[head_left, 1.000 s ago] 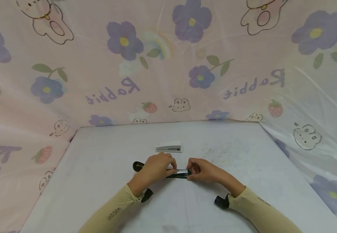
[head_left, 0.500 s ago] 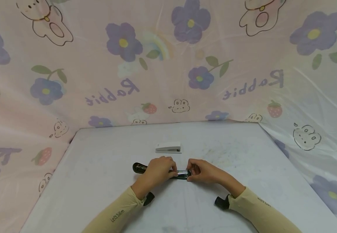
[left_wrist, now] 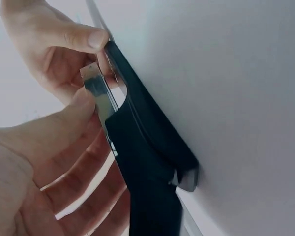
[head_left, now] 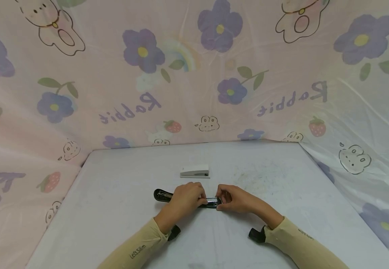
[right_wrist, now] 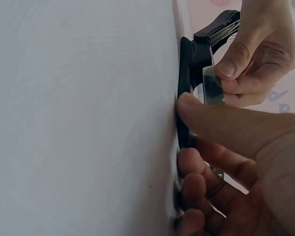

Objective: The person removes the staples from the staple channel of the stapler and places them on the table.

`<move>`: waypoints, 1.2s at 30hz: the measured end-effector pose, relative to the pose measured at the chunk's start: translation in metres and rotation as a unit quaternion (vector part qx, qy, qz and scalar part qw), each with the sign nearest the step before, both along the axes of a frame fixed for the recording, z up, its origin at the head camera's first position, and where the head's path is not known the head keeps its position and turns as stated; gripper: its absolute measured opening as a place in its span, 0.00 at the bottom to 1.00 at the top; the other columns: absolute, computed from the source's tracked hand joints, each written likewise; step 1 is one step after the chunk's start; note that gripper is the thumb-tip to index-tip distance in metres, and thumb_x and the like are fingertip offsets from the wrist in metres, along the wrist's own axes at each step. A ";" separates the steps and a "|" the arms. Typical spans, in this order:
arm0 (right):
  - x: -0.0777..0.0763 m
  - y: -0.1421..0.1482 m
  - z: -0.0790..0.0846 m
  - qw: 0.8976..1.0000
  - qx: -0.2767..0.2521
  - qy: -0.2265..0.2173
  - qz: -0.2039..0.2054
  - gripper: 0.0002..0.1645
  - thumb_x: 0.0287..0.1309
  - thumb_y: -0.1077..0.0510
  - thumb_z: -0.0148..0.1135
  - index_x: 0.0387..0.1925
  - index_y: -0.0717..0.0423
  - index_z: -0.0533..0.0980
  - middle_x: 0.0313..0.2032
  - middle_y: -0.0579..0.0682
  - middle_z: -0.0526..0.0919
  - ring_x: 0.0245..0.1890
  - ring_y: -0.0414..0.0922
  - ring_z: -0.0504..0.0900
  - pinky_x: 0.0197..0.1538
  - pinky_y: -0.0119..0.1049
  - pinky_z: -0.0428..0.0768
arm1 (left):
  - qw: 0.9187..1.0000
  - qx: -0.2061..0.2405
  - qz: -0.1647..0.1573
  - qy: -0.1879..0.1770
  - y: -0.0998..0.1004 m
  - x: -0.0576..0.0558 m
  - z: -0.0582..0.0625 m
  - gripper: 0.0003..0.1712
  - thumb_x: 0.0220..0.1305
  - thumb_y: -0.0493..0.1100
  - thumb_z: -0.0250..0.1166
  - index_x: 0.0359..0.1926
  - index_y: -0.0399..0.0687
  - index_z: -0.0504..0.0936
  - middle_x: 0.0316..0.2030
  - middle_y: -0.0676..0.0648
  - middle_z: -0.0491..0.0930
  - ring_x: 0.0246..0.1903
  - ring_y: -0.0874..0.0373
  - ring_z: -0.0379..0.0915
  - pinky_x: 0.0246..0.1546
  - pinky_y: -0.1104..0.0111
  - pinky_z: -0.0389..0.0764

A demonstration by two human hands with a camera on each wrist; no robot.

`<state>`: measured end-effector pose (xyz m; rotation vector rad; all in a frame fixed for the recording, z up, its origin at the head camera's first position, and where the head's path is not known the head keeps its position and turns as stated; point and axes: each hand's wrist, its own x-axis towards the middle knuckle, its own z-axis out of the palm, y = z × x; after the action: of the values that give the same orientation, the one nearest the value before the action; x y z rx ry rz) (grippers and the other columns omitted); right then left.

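A black stapler point(head_left: 161, 195) lies across the middle of the table, its top arm swung open to the left and its metal staple magazine point(left_wrist: 96, 81) bared. My left hand point(head_left: 185, 198) pinches the magazine between thumb and fingers, as both wrist views show. At the stapler's right end, my right hand point(head_left: 237, 199) grips the black base point(right_wrist: 185, 73) with thumb and fingertips. The base sits low at the table in the right wrist view. Part of the stapler's middle is hidden behind my left hand in the head view.
Just beyond my hands stands a white stapler point(head_left: 195, 172). The white table point(head_left: 120, 209) is bounded at the back and sides by a patterned curtain point(head_left: 187, 93). Black wrist mounts point(head_left: 257, 235) jut from both sleeves.
My left hand has shifted slightly right, and more of the stapler's black left arm shows. The right hand keeps its grip on the base. The head view has tilted slightly upward.
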<state>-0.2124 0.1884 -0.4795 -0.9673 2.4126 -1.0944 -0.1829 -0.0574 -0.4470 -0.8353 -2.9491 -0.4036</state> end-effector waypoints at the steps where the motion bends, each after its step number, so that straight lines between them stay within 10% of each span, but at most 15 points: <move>1: 0.000 0.000 0.000 1.000 0.000 -0.001 0.001 0.16 0.64 0.57 0.78 0.45 0.51 0.76 0.29 0.42 0.77 0.27 0.36 0.71 0.34 0.31 0.72 | 1.000 0.002 0.002 -0.001 0.000 0.000 0.000 0.06 0.64 0.51 0.79 0.35 0.57 0.94 0.37 0.59 0.85 0.38 0.61 0.80 0.35 0.67 0.80; 36: -0.001 0.002 -0.001 1.000 0.006 -0.010 -0.005 0.16 0.64 0.55 0.78 0.44 0.51 0.76 0.29 0.42 0.77 0.26 0.36 0.71 0.34 0.31 0.72 | 0.996 0.089 0.011 -0.016 0.003 -0.001 -0.004 0.11 0.64 0.49 0.79 0.35 0.59 0.83 0.34 0.57 0.86 0.31 0.66 0.77 0.31 0.70 0.75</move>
<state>-0.2137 0.1901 -0.4807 -0.9378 2.4085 -1.0869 -0.1842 -0.0540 -0.4507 -0.7802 -2.8941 -0.6725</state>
